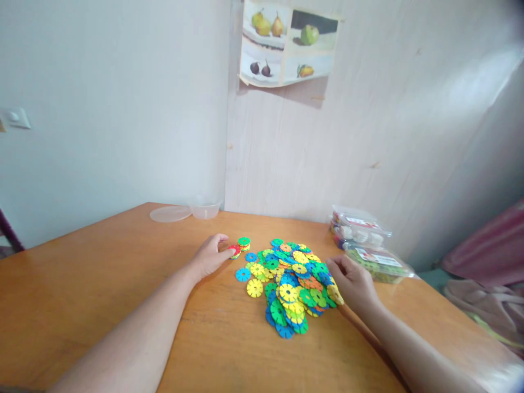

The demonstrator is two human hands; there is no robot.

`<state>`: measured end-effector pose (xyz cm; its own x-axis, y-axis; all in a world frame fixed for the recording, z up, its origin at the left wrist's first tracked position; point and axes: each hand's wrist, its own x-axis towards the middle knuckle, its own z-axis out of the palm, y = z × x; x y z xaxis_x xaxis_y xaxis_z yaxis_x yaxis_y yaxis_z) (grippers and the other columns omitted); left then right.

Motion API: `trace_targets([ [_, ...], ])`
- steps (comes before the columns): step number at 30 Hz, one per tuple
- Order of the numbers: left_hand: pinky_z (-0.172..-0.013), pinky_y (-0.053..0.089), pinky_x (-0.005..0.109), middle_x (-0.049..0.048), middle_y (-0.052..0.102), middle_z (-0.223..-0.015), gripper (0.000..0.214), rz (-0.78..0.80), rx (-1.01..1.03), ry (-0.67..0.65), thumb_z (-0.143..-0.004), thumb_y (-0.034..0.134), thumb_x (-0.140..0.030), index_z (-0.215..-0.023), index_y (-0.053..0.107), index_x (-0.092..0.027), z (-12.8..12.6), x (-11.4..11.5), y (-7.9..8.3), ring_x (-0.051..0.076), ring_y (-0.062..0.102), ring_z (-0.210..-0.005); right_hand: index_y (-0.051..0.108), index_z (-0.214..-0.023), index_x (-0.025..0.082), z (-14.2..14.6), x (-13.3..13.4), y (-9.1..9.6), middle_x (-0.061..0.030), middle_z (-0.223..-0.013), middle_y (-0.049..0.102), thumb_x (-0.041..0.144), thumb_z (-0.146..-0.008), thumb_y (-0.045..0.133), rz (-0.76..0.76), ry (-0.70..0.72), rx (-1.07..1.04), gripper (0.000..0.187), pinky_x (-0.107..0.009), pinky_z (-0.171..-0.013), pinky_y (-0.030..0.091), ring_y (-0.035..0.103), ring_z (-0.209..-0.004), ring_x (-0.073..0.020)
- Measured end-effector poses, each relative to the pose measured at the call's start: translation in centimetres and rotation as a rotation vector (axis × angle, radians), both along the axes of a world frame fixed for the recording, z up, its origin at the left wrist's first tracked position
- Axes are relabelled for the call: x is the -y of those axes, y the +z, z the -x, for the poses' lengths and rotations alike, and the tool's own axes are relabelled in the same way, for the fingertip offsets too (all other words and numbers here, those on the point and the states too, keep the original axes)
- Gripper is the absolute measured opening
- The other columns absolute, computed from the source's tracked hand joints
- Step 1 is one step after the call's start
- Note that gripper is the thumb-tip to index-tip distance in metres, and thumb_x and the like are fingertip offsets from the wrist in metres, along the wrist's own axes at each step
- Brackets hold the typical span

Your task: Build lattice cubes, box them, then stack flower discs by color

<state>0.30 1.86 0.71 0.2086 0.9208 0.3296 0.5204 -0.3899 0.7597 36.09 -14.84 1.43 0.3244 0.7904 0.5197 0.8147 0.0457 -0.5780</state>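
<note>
A heap of slotted plastic discs (289, 293) in blue, green, yellow and orange lies on the wooden table. Left of the heap, my left hand (209, 256) has its thumb and forefinger apart. Its thumb touches a red disc (234, 249) on top of a small stack. Just behind that stands another short stack, topped by a green disc (244, 240). My right hand (355, 279) is at the heap's right edge, fingers curled down and closed beside a yellow disc (335, 295). Its fingertips are partly hidden, so whatever they hold does not show clearly.
At the back of the wooden table (102, 273) are a round translucent lid (170, 213) and a clear tub (205, 210). Clear plastic boxes (360, 229) with labels are stacked at the right rear. A pink cloth (487, 245) lies beyond the right edge.
</note>
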Motion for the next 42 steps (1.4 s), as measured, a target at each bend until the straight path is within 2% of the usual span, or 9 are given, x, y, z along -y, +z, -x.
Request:
trace_targets([
  [4, -0.093, 0.048, 0.036, 0.0064, 0.07, -0.107, 0.029, -0.062, -0.067, -0.017, -0.077, 0.061, -0.041, -0.097, 0.064, -0.02, 0.1, 0.6, 0.7, 0.024, 0.064, -0.102, 0.061, -0.075, 0.022, 0.0, 0.3, 0.3, -0.0026, -0.072, 0.065, 0.046, -0.092, 0.049, -0.07, 0.015, 0.123, 0.032, -0.026, -0.063, 0.041, 0.058, -0.068, -0.0174],
  [7, -0.08, 0.05, 0.032, 0.0025, 0.07, -0.089, 0.021, -0.039, -0.133, -0.157, -0.08, 0.056, -0.039, -0.087, 0.065, -0.021, -0.2, 1.8, 1.3, 0.02, 0.065, -0.086, 0.063, -0.077, 0.022, -0.2, 0.2, 0.5, -0.0031, -0.073, 0.066, 0.042, -0.093, 0.048, -0.072, 0.039, 0.186, 0.03, -0.026, -0.065, 0.04, 0.059, -0.069, -0.0172],
  [10, -0.077, 0.049, 0.03, 0.0026, 0.068, -0.09, 0.024, -0.007, -0.21, -0.336, -0.079, 0.06, -0.041, -0.088, 0.068, -0.02, -0.5, 3.1, 1.7, 0.019, 0.063, -0.084, 0.063, -0.075, 0.022, -0.5, 0.0, 0.2, -0.0022, -0.071, 0.065, 0.041, -0.093, 0.048, -0.058, 0.032, 0.195, 0.029, -0.026, -0.063, 0.039, 0.058, -0.068, -0.0167],
  [13, -0.08, 0.048, 0.031, 0.0046, 0.065, -0.096, 0.032, -0.006, -0.316, -0.425, -0.076, 0.065, -0.046, -0.093, 0.071, -0.02, -0.7, 4.1, 2.0, 0.02, 0.062, -0.089, 0.063, -0.074, 0.022, -0.7, -0.2, -0.3, -0.0016, -0.07, 0.064, 0.044, -0.093, 0.049, -0.061, 0.036, 0.164, 0.032, -0.026, -0.061, 0.038, 0.057, -0.066, -0.0164],
  [21, -0.086, 0.047, 0.032, 0.0061, 0.06, -0.102, 0.035, 0.026, -0.427, -0.454, -0.075, 0.067, -0.047, -0.095, 0.073, -0.02, -0.1, 4.5, 2.6, 0.022, 0.06, -0.095, 0.065, -0.076, 0.023, -0.8, -0.1, -0.3, -0.001, -0.069, 0.064, 0.045, -0.093, 0.05, -0.071, 0.046, 0.136, 0.032, -0.027, -0.061, 0.038, 0.057, -0.065, -0.0166],
  [26, -0.081, 0.047, 0.031, 0.0052, 0.062, -0.093, 0.027, -0.009, -0.417, -0.411, -0.076, 0.065, -0.042, -0.089, 0.073, -0.019, -0.2, 4.5, 2.6, 0.02, 0.059, -0.089, 0.064, -0.074, 0.022, -0.8, -0.2, -0.4, -0.0011, -0.069, 0.065, 0.045, -0.092, 0.05, -0.075, 0.049, 0.126, 0.032, -0.027, -0.061, 0.039, 0.058, -0.066, -0.0167],
  [32, -0.075, 0.044, 0.028, 0.0045, 0.062, -0.089, 0.024, -0.018, -0.448, -0.471, -0.078, 0.064, -0.038, -0.089, 0.075, -0.02, -0.3, 4.3, 2.3, 0.017, 0.057, -0.081, 0.064, -0.075, 0.022, -0.6, -0.1, -0.5, -0.001, -0.07, 0.066, 0.048, -0.093, 0.05, -0.049, 0.059, 0.098, 0.034, -0.026, -0.06, 0.039, 0.059, -0.067, -0.0167],
  [37, -0.068, 0.041, 0.027, 0.0041, 0.061, -0.086, 0.019, -0.008, -0.496, -0.388, -0.074, 0.063, -0.034, -0.074, 0.072, -0.018, 0.6, 4.0, 2.7, 0.017, 0.057, -0.078, 0.064, -0.075, 0.022, -0.8, -0.2, -0.7, -0.0007, -0.07, 0.066, 0.048, -0.092, 0.05, -0.051, 0.061, 0.08, 0.034, -0.026, -0.06, 0.04, 0.058, -0.066, -0.0165],
  [42, -0.065, 0.038, 0.026, 0.002, 0.062, -0.078, 0.018, -0.007, -0.49, -0.317, -0.076, 0.061, -0.034, -0.075, 0.069, -0.018, 0.5, 4.3, 3.0, 0.016, 0.056, -0.073, 0.063, -0.074, 0.022, -0.9, -0.2, -0.8, -0.0012, -0.069, 0.065, 0.048, -0.092, 0.051, -0.058, 0.06, 0.08, 0.034, -0.026, -0.06, 0.041, 0.059, -0.066, -0.0174],
])
